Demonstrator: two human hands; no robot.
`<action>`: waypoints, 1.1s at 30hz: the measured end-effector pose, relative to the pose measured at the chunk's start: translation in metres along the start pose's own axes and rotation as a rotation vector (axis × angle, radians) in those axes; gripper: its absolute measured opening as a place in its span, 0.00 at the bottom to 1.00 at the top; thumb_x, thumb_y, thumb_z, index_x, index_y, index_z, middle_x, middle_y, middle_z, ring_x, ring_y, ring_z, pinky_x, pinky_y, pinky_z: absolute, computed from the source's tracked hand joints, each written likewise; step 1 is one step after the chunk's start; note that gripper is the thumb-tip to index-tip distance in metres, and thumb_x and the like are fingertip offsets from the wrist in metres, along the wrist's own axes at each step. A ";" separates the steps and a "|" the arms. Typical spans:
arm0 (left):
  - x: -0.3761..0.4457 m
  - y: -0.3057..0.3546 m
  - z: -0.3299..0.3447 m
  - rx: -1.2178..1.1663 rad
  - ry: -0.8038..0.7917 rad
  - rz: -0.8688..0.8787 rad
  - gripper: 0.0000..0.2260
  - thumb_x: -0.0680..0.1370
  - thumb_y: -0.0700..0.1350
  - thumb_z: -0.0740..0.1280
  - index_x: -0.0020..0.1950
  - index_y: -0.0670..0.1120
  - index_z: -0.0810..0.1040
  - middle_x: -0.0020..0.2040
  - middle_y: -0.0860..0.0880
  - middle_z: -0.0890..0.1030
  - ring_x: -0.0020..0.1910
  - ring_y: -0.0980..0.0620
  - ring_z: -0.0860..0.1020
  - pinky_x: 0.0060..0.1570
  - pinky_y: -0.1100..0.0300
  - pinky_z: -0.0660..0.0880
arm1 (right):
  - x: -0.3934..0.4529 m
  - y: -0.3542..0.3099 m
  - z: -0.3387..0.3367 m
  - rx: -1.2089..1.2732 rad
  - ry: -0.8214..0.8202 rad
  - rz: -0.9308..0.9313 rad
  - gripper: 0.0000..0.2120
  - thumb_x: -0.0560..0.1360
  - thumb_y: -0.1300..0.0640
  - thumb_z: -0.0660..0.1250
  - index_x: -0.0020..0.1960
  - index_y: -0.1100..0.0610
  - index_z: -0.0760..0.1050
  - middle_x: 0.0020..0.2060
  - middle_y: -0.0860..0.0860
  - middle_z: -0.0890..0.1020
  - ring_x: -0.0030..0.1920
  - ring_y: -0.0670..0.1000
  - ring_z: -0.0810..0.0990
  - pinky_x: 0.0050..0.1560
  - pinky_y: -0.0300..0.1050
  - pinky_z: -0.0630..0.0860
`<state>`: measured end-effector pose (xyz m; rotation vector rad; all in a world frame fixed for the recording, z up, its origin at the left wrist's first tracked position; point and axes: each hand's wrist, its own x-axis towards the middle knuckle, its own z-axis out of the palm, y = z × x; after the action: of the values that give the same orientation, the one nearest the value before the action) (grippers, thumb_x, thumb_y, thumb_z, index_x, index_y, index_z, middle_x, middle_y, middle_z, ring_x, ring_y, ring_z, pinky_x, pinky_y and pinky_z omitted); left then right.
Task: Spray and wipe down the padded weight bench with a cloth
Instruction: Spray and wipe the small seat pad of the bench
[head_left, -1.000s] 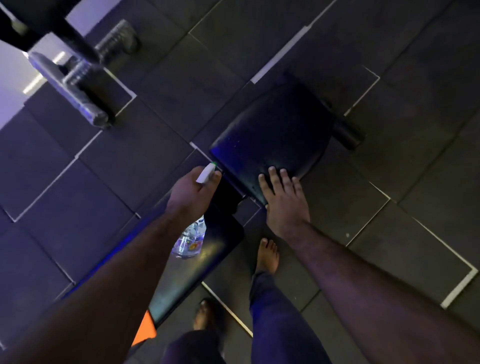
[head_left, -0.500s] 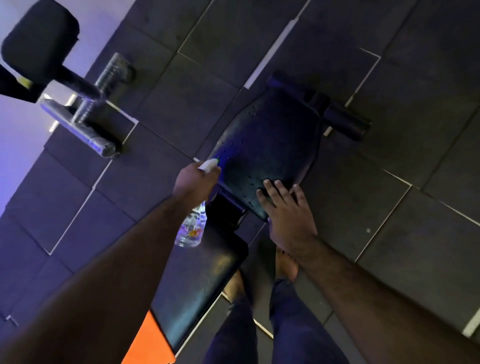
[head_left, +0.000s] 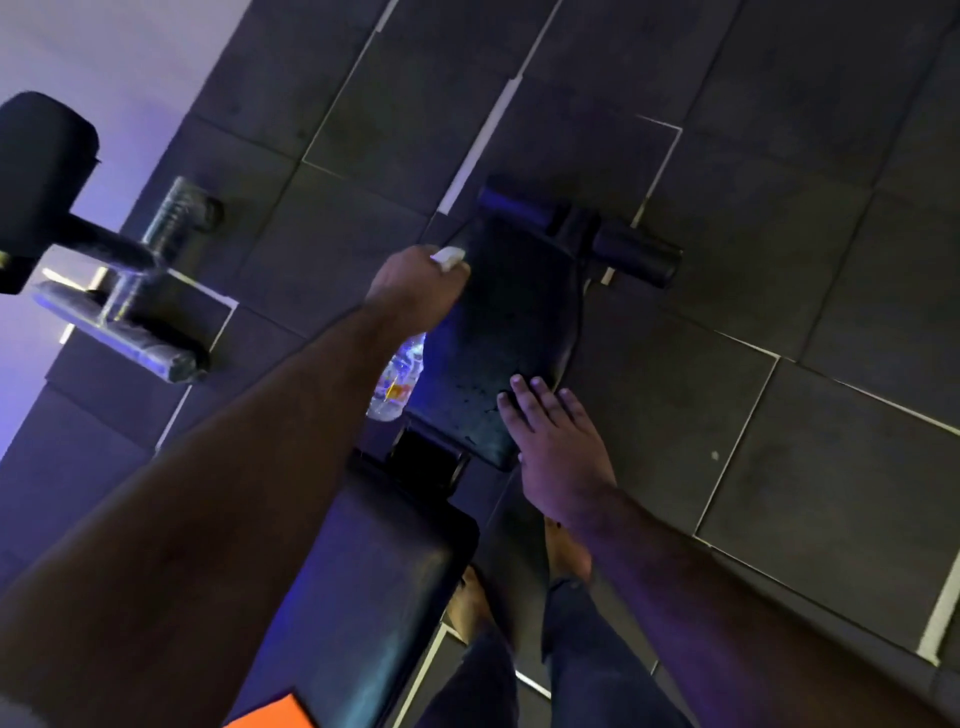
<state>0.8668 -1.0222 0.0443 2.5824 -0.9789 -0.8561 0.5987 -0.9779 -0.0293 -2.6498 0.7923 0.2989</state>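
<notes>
left hand (head_left: 415, 283) grips clear spray bottle (head_left: 397, 382) | right hand (head_left: 553, 447) flat on droplet-speckled black seat pad (head_left: 511, 322)

Glossy padded bench (head_left: 498, 332) – droplet-speckled; clear plastic spray bottle (head_left: 396, 384).

The padded counter (head_left: 498, 332) in front of me is black with a blue-violet sheen and a speckle of tiny droplets near my right hand (head_left: 558, 457). The spray bottle (head_left: 397, 382) in my left hand (head_left: 415, 288) is clear with a white trigger top and an orange-and-yellow label. The floor (head_left: 779, 260) is dark grey tiles with pale seam lines. My trousers (head_left: 587, 670) are dark navy, and there's a bright orange patch (head_left: 275, 714) at the bottom.
</notes>
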 end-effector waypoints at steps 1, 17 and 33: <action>0.003 0.010 0.001 0.021 -0.028 0.031 0.17 0.77 0.61 0.64 0.39 0.49 0.78 0.35 0.50 0.84 0.42 0.42 0.85 0.38 0.57 0.74 | -0.001 0.000 0.000 0.000 0.001 -0.003 0.40 0.77 0.54 0.68 0.86 0.52 0.57 0.86 0.52 0.55 0.86 0.56 0.55 0.83 0.58 0.50; -0.115 -0.043 0.065 0.044 -0.156 0.035 0.13 0.83 0.61 0.66 0.54 0.53 0.83 0.41 0.50 0.83 0.49 0.40 0.84 0.46 0.53 0.76 | -0.004 0.027 -0.016 -0.086 -0.054 -0.050 0.36 0.81 0.54 0.61 0.86 0.56 0.53 0.86 0.53 0.55 0.86 0.56 0.54 0.84 0.58 0.49; -0.078 -0.030 0.032 -0.005 -0.036 0.028 0.10 0.81 0.62 0.65 0.52 0.63 0.85 0.53 0.43 0.87 0.53 0.37 0.84 0.46 0.53 0.76 | -0.005 0.020 -0.016 -0.147 -0.110 -0.037 0.41 0.78 0.54 0.65 0.86 0.58 0.52 0.86 0.55 0.54 0.86 0.58 0.53 0.84 0.60 0.50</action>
<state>0.8158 -0.9483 0.0404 2.5516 -1.0185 -0.8999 0.5844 -0.9972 -0.0190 -2.7525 0.7110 0.5062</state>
